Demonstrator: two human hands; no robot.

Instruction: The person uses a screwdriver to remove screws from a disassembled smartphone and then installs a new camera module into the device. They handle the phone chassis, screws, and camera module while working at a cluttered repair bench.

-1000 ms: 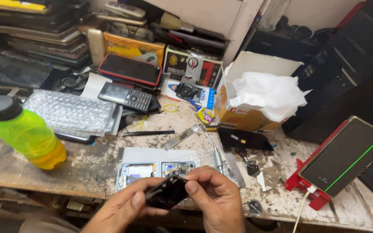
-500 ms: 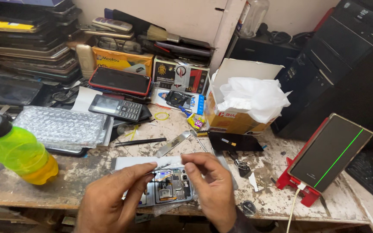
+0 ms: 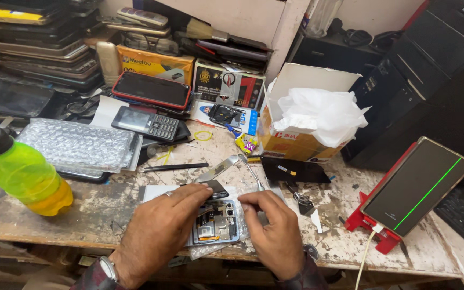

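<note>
From the head view, an opened phone [image 3: 217, 225] lies near the counter's [image 3: 81, 215] front edge, its circuitry exposed. The left hand [image 3: 159, 233] pinches a small dark part [image 3: 214, 188] at the phone's far end; the right hand [image 3: 274, 231] presses its fingertips on the right edge, grasping nothing. A slip there could probably bend the part or knock the tweezers [image 3: 253, 173] lying just beyond.
</note>
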